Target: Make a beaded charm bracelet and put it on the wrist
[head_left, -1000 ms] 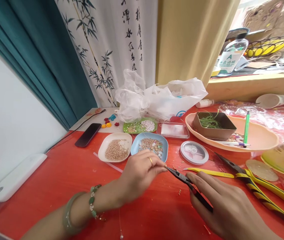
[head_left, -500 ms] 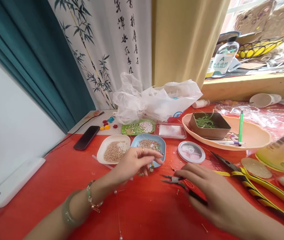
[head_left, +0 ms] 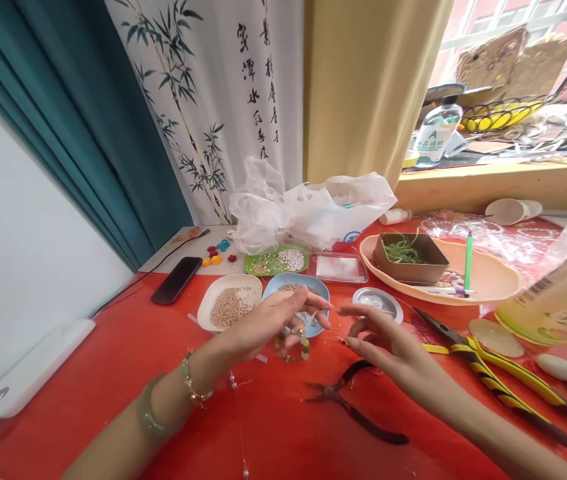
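Note:
My left hand (head_left: 290,317) is closed around a beaded bracelet (head_left: 304,348) with green and yellowish beads, which hangs below the fingers in front of the blue tray (head_left: 326,293). My right hand (head_left: 380,337) hovers just to the right, its fingers bent and apart. Whether a tiny piece lies at its thumb tip I cannot make out. Below it, small black-handled pliers (head_left: 332,393) rest on the red table with jaws pointing left. Fine wire with small pearly beads (head_left: 234,381) trails on the table beneath my left wrist.
A cream tray of gold beads (head_left: 230,309) stands left of the blue one, with a green bead tray (head_left: 252,265) behind. A round clear case (head_left: 378,303) and large yellow-black pliers (head_left: 493,373) lie right. A peach tray (head_left: 506,283) bears a brown box (head_left: 413,263). A phone (head_left: 177,280) lies left.
My right hand has let go of the small pliers, which now lie on the table, and has moved up toward my left hand. The bracelet in my left hand shows more fully.

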A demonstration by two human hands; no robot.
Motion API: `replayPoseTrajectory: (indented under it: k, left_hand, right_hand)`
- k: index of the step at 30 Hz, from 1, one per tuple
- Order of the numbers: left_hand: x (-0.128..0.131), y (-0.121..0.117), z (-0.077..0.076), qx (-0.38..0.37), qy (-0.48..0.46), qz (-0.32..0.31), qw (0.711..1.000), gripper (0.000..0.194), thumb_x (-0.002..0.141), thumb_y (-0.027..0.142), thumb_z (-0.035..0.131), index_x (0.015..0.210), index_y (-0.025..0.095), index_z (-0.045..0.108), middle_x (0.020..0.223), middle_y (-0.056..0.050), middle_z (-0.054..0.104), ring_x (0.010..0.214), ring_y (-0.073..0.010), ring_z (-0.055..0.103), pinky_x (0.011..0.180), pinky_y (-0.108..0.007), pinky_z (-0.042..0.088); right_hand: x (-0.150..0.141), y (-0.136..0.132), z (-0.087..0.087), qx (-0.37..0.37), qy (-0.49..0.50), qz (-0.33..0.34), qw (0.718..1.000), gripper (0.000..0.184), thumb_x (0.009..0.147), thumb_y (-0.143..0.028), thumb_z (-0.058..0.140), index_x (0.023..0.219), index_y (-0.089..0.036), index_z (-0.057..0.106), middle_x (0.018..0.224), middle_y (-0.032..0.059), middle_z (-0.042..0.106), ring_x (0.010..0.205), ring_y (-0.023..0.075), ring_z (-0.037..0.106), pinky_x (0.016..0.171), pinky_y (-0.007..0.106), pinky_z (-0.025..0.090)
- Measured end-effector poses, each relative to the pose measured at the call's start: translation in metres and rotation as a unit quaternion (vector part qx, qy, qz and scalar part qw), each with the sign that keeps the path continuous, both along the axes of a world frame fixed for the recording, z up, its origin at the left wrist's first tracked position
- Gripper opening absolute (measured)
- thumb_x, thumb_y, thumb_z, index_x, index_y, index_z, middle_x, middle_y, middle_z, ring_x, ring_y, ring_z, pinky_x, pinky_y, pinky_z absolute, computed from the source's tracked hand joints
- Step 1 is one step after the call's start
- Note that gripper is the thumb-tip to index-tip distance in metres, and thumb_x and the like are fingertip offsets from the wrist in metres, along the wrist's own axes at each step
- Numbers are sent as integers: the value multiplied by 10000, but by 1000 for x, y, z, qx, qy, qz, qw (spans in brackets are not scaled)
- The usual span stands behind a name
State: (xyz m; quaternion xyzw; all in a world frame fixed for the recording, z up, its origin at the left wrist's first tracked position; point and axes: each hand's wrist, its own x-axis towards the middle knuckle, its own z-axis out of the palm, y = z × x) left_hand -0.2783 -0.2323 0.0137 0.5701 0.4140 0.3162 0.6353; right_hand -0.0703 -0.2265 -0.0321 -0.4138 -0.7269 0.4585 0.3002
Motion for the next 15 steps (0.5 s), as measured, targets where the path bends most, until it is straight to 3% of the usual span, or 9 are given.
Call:
replayPoseTrajectory:
  k: [3,6,9,12,15]
  left_hand:
    - [6,4,9,70,65,-71,993,524,871,517,254,1033,168,609,863,-80,614,402,-27,354,393,-184,318]
    - [9,12,16,142,131,-101,976,558,866,529,240,1004,159,634,724,-52,589,416,-47,391,410,-187,333]
    - [7,23,20,202,169,-58,963,538,861,526,258,1047,165,611,829,-68,575,471,-61,443,430,-188,358]
    - [2,36,21,239,178,-4,954,504,854,519,296,1107,174,563,1009,-92,540,489,-53,460,474,-205,397]
    - [-5,50,19,217,147,-25,965,517,847,524,306,1076,148,576,961,-90,563,519,-73,477,509,-228,410]
  right_hand:
    - [-13,10,14,-151,119,88,977,489,757,-256,537,1225,-234,397,979,48,574,915,177,548,795,334,429]
    - [-28,19,22,-226,193,211,931,516,707,-169,588,1205,-213,459,903,30,616,806,144,579,704,273,432]
    - [-39,29,21,-247,236,170,924,419,677,-198,657,1085,-172,565,773,11,635,664,97,563,622,227,418]
    - [-42,37,19,-249,235,128,931,293,635,-214,709,911,-137,646,720,12,640,645,98,562,623,230,419]
    - [-42,43,20,-243,242,101,934,219,626,-234,721,813,-133,668,718,17,649,625,97,564,606,230,418]
